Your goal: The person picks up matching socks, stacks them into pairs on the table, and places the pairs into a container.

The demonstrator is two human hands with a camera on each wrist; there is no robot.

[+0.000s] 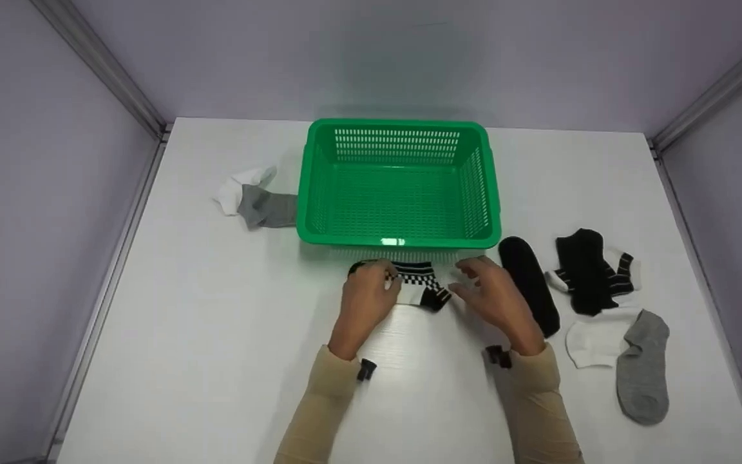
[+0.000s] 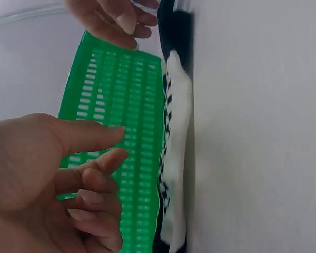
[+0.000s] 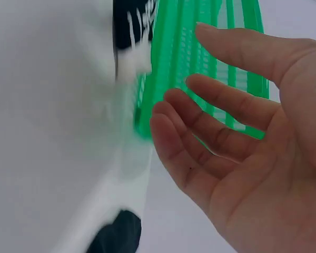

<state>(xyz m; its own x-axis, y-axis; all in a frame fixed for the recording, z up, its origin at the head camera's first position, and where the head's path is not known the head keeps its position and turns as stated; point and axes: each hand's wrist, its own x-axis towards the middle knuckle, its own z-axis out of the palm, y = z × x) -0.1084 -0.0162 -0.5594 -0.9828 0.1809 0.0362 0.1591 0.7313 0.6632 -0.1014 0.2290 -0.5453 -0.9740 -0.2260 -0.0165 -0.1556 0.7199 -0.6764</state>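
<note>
A black-and-white sock with stripes and a checkered band lies flat on the table, just in front of the green basket. Over its left end is my left hand, which overlaps it in the head view. The left wrist view shows that hand's thumb and loosely bent fingers beside the sock with nothing between them. Off the sock's right end hovers my right hand, its relaxed fingers apart and holding nothing. In the right wrist view, the striped end of the sock shows beyond its fingertips.
A long black sock lies right of my right hand. Farther right are another black sock over a striped one, a white sock and a grey sock. Left of the basket lie grey and white socks.
</note>
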